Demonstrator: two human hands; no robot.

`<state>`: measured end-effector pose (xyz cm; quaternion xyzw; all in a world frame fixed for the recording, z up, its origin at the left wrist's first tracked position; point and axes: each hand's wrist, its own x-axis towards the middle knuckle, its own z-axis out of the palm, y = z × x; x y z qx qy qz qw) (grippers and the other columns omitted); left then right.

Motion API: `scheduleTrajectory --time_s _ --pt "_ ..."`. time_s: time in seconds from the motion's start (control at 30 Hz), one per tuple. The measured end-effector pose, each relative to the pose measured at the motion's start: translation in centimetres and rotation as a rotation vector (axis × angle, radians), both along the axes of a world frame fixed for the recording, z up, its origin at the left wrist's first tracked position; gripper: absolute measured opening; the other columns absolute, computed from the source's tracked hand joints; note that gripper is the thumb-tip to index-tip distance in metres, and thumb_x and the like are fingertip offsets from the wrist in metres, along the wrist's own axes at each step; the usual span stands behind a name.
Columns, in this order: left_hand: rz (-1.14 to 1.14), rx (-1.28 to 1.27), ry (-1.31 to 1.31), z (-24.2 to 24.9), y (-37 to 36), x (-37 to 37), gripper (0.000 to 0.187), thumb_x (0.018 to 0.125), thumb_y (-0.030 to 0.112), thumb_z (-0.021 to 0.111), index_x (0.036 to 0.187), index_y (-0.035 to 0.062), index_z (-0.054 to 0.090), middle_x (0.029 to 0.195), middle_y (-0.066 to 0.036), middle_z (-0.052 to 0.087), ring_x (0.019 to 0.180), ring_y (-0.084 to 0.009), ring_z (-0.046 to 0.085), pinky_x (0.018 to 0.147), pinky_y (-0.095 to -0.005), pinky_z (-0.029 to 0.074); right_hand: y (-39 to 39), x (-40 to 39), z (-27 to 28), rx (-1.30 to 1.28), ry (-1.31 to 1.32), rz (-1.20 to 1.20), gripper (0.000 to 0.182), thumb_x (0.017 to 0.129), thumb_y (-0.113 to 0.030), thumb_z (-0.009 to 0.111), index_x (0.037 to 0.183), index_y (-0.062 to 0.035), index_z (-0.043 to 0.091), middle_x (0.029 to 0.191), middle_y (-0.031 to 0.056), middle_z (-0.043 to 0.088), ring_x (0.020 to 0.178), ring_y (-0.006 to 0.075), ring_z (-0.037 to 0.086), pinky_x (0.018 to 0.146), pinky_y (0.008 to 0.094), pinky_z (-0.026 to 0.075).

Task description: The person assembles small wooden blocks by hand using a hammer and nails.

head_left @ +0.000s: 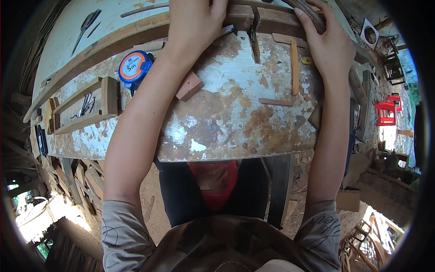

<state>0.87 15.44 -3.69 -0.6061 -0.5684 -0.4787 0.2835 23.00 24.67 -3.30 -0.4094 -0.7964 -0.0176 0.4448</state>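
Note:
My left hand [199, 20] reaches to the far side of the worktable, over a long wooden bar [113, 44]; its fingertips are cut off by the top edge, so its grip is hidden. My right hand [327, 41] has thumb and fingers curled round a dark, rounded wooden piece [311, 13], whose far end is out of view. Beneath both hands lie thick wooden blocks [278, 22] with a narrow gap. A reddish wooden block [189, 86] sits beside my left forearm. A blue and orange tape measure [135, 68] lies left of that arm.
The worn worktable [217, 131] carries a wooden tray of small metal tools [108, 99], a thin wooden strip [294, 68], a short stick [276, 102] and scissors [86, 27]. Red stools [386, 112] stand far right. Wood scraps [90, 179] are piled below the left side.

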Motion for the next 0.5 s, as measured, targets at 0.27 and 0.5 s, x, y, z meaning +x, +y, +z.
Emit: scheduleTrajectory --time_s 0.27,0.5 --pt "0.002 -0.023 0.025 0.1 0.0 0.2 0.017 0.102 0.015 0.067 0.096 0.0002 0.063 0.09 -0.02 0.067 0.089 -0.0396 0.061 0.08 -0.0491 0.047 0.5 -0.2 0.2 0.018 0.05 0.057 0.039 0.097 -0.033 0.075 0.128 -0.0113 0.068 0.109 0.0191 0.078 0.104 0.0376 0.075 0.088 0.0439 0.058" --pt "-0.008 -0.037 0.048 0.0 0.2 -0.1 0.016 0.102 0.015 0.067 0.096 0.0008 0.063 0.089 -0.02 0.067 0.087 -0.04 0.06 0.079 -0.0498 0.047 0.8 -0.2 0.6 0.055 0.05 0.07 0.037 0.097 -0.031 0.074 0.127 -0.0093 0.069 0.113 0.0187 0.077 0.106 0.0361 0.074 0.09 0.0433 0.057"
